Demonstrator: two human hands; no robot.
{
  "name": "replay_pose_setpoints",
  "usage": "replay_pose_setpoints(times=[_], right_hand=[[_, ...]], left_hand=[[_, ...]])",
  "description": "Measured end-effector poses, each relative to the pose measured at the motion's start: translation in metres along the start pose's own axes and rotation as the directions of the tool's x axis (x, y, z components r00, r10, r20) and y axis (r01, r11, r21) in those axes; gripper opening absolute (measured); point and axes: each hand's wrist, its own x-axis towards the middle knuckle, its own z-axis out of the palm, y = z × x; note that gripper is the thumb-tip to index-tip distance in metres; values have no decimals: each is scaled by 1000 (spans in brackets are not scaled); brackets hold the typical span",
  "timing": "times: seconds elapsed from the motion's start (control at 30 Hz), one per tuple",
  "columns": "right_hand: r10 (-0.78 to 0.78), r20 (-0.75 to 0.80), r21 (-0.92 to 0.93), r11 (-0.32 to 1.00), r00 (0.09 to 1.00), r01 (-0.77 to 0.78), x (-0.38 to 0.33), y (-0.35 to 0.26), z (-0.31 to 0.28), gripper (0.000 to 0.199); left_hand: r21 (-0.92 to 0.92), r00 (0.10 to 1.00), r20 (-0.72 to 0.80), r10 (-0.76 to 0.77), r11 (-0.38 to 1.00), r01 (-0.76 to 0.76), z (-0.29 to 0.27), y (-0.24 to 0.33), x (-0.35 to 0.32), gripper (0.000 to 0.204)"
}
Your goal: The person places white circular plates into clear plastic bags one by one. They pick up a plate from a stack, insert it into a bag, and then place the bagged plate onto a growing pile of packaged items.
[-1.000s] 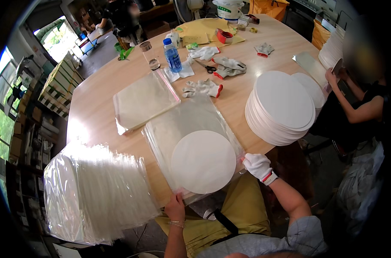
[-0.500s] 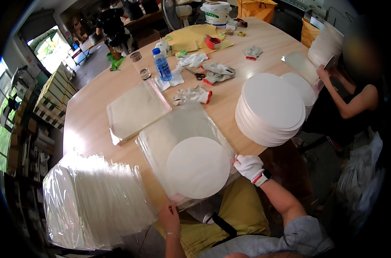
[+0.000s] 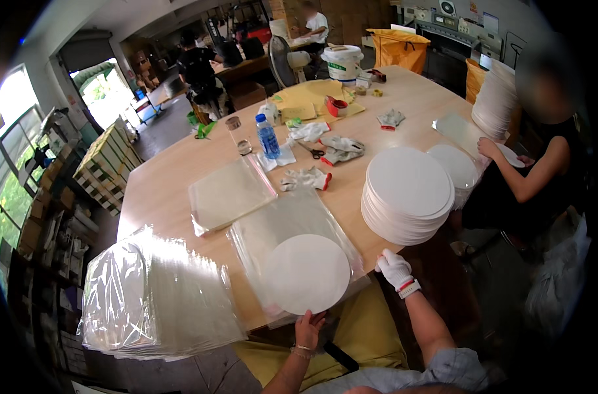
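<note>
A flat white disc [image 3: 307,274] lies over the near part of a stack of clear plastic bags [image 3: 282,217] at the table's front edge. I cannot tell whether film covers the disc. My bare left hand [image 3: 308,330] has its fingertips at the disc's near rim, seemingly gripping it. My right hand [image 3: 395,270], in a white glove with the fingertips bare, is raised apart from the bags, just below a tall stack of white discs [image 3: 409,190]. Its fingers are curled together, and anything between them is too small to make out.
Filled shiny plastic packs [image 3: 158,299] are piled at the left front. Another bag stack [image 3: 230,196] lies behind, near a water bottle [image 3: 267,138], scissors [image 3: 314,151] and work gloves [image 3: 305,178]. A co-worker's arm [image 3: 532,177] is at the right edge, handling a white disc.
My left hand has moved right from the bag's near left corner to the disc's near rim. My right hand has let go of the bag's right edge and shifted right. The head view has tilted upward.
</note>
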Motion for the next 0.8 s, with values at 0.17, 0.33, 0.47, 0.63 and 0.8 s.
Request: replay_pose_setpoints(times=[0.17, 0.33, 0.47, 0.63, 0.8], right_hand=[[136, 353, 240, 943, 925, -231, -20, -27, 14, 28], [-80, 456, 482, 860, 886, -170, -35, -34, 56, 46], [-192, 367, 777, 601, 910, -187, -48, -96, 68, 40], [-585, 428, 800, 599, 689, 11, -37, -307, 72, 35], [-663, 561, 799, 590, 495, -114, -41, -442, 129, 25]], left_hand=[[79, 987, -45, 151, 986, -147, 13, 34, -33, 21], [272, 953, 62, 298, 913, -303, 27, 85, -75, 20], [664, 848, 281, 449, 546, -510, 39, 168, -142, 18], [822, 278, 347, 896, -148, -549, -1, 277, -226, 18], [867, 132, -76, 988, 131, -481, -68, 366, -256, 72]])
